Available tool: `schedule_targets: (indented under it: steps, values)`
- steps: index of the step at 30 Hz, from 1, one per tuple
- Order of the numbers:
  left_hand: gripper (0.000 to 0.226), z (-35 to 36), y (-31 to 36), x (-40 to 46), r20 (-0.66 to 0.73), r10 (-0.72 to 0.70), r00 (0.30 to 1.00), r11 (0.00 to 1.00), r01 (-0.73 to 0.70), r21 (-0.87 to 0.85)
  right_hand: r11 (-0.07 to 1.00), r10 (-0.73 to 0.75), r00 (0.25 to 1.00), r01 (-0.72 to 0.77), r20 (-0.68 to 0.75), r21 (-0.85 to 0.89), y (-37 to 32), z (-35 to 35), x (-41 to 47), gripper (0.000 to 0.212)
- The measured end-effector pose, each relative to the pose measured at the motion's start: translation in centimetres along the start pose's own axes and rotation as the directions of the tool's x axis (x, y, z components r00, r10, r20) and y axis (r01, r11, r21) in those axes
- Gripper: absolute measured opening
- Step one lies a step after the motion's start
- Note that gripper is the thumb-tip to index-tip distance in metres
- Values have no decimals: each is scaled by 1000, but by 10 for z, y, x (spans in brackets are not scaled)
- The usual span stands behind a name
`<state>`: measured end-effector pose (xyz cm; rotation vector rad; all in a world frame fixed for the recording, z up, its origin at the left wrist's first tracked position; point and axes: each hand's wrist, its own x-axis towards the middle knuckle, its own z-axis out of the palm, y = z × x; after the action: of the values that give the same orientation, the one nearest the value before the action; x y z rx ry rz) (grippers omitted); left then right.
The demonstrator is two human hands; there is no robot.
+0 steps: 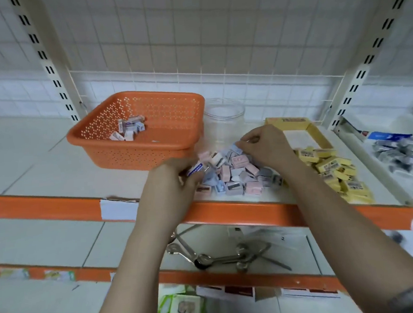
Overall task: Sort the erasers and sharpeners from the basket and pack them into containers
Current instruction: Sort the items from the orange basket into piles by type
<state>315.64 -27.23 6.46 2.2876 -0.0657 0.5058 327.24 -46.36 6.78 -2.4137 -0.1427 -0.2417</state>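
An orange perforated basket (pixel 141 146) stands on the shelf and holds several small erasers (pixel 129 128) near its back. In front of it to the right lies a heap of pink, blue and lilac sharpeners (pixel 236 176). My left hand (pixel 175 180) grips a white eraser with a blue label (pixel 195 169) at the heap's left edge. My right hand (pixel 263 143) pinches a small blue piece (pixel 236 146) at the heap's far side. A clear round jar (pixel 225 120) stands open behind the heap.
A yellow cardboard box (pixel 317 134) lies open to the right, with a pile of yellow packets (pixel 333 172) in front of it. Further right a tray holds grey items (pixel 406 157). Metal scissors and spoons (pixel 219 255) lie on the shelf below.
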Motion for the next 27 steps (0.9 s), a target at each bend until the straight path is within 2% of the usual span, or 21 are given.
schedule_targets:
  steps: [3, 5, 7, 10, 13, 15, 18, 21, 24, 27]
  values:
    - [22, 3, 3, 6, -6, 41, 999, 999, -41, 2, 985, 35, 995, -19, -92, 173, 0, -16, -19, 11]
    - [25, 14, 14, 14, 10, 94, 995, 996, -94, -9, 965, 97, 964, -31, -246, 259, 12, -40, -43, 15]
    - [27, 34, 34, 28, 69, 155, 986, 986, -149, -75, 963, 180, 893, -74, -412, 261, 35, -68, -73, 14]
    - [26, 78, 80, 48, 195, 284, 939, 945, -240, -220, 960, 272, 783, -263, -559, 98, 84, -104, -118, 18]
    - [27, 137, 135, 65, 304, 435, 847, 879, -327, -347, 889, 324, 770, -446, -549, -101, 145, -122, -150, 27]
    - [28, 177, 169, 72, 354, 511, 783, 844, -380, -379, 874, 291, 825, -435, -484, -215, 175, -128, -166, 35]
    - [31, 232, 208, 78, 450, 572, 686, 819, -443, -365, 891, 181, 901, -320, -393, -323, 197, -137, -182, 41]
    - [33, 272, 232, 84, 497, 592, 635, 805, -494, -328, 938, 155, 914, -256, -375, -235, 206, -141, -184, 39]
    - [30, 299, 250, 86, 517, 597, 613, 793, -547, -267, 964, 214, 890, -259, -402, -61, 213, -138, -181, 37]
    - [30, 317, 260, 86, 557, 591, 584, 787, -570, -237, 964, 256, 869, -265, -424, 38, 216, -135, -180, 37]
